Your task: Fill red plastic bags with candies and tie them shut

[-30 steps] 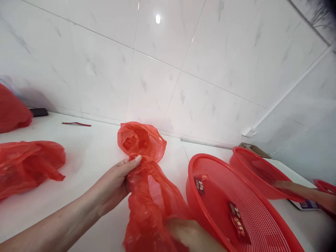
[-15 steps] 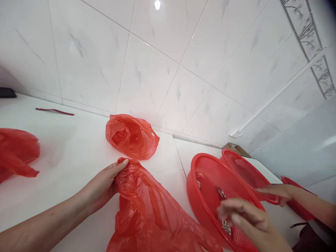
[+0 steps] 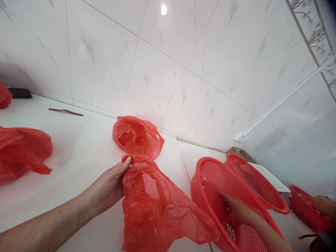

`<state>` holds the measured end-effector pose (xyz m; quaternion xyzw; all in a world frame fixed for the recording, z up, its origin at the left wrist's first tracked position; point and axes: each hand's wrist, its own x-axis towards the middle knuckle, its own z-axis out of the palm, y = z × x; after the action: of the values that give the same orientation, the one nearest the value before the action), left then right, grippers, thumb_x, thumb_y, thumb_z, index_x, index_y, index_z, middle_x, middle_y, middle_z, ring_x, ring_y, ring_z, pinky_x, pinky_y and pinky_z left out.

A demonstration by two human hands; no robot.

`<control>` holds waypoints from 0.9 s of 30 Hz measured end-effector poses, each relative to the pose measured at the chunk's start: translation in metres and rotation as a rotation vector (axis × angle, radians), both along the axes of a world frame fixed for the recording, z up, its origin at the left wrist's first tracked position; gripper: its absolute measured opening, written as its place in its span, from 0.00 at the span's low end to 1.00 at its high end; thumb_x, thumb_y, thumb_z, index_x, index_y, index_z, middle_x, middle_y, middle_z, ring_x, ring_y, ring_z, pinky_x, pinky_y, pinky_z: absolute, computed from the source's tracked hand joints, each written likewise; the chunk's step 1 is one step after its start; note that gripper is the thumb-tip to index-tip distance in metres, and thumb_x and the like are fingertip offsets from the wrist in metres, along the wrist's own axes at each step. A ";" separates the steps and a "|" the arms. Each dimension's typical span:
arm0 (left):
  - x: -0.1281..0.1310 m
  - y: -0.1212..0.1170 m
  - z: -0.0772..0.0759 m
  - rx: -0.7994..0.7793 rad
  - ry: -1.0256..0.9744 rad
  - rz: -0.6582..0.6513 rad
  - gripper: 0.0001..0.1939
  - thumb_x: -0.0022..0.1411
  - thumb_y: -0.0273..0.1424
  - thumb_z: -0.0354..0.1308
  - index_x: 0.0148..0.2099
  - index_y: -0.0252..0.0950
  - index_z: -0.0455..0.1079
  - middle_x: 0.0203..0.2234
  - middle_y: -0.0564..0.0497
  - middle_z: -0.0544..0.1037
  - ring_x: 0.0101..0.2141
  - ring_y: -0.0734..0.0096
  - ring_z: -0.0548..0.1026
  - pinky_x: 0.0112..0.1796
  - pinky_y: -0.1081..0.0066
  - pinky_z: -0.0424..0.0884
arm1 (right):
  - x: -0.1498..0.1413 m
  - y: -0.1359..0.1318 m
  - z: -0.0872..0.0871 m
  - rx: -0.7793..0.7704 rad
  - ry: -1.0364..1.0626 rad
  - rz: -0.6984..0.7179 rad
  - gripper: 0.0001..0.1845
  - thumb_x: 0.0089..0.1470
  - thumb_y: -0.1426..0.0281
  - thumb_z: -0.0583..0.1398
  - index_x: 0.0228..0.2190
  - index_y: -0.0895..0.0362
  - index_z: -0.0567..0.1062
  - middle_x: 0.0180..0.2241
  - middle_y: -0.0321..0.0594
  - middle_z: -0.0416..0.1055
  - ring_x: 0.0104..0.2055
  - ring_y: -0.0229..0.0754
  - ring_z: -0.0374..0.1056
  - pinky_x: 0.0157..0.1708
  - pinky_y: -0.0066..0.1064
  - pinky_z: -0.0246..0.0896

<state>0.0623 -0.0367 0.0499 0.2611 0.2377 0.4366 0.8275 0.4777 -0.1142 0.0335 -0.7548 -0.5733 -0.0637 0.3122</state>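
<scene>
My left hand (image 3: pixel 111 185) is closed on the gathered top of a red plastic bag (image 3: pixel 152 199), thumb uppermost. The thin bag spreads from my fingers toward the right and reaches a red perforated basket (image 3: pixel 203 196). Inside that basket is my right hand (image 3: pixel 233 210), its fingers curled together at something small and dark, mostly hidden by the hand. A small black-and-white patterned packet (image 3: pixel 231 231) lies just below my fingers. Behind the held bag, a rolled bundle of red plastic bags (image 3: pixel 138 136) sits near the wall.
Another red bag (image 3: pixel 28 150) lies at the left. A thin red strap (image 3: pixel 65 111) and a black object (image 3: pixel 19 93) lie along the tiled wall. At the right are a second red basket (image 3: pixel 252 178) and a third (image 3: pixel 306 211), with another person's hand (image 3: pixel 324 205) at it.
My right hand has gone down deeper into the near basket. The other person's hand has moved from the second basket to the third. The view has shifted slightly; my left hand keeps its grip.
</scene>
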 end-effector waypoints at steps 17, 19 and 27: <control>0.002 -0.004 0.002 0.090 -0.062 -0.049 0.11 0.60 0.39 0.56 0.39 0.38 0.71 0.35 0.48 0.74 0.34 0.67 0.73 0.33 0.71 0.70 | -0.043 0.022 0.085 -0.434 0.157 0.372 0.08 0.43 0.70 0.58 0.31 0.52 0.66 0.26 0.33 0.67 0.28 0.41 0.65 0.29 0.32 0.63; 0.003 -0.004 0.001 0.083 -0.077 -0.051 0.09 0.60 0.38 0.57 0.38 0.38 0.71 0.34 0.49 0.75 0.33 0.68 0.74 0.33 0.72 0.70 | -0.089 0.015 0.103 -0.404 0.244 0.449 0.06 0.46 0.69 0.58 0.30 0.51 0.66 0.27 0.35 0.67 0.29 0.41 0.66 0.31 0.33 0.65; 0.004 -0.008 0.003 0.083 -0.064 -0.098 0.11 0.60 0.37 0.56 0.42 0.37 0.71 0.37 0.47 0.77 0.36 0.66 0.75 0.36 0.70 0.71 | -0.184 0.007 0.109 -0.400 0.093 0.705 0.14 0.46 0.72 0.57 0.38 0.50 0.71 0.42 0.36 0.69 0.41 0.40 0.66 0.41 0.31 0.64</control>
<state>0.0664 -0.0448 0.0531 0.2926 0.1795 0.4132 0.8435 0.2939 -0.1069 0.1424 -0.5598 -0.7833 0.1944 0.1877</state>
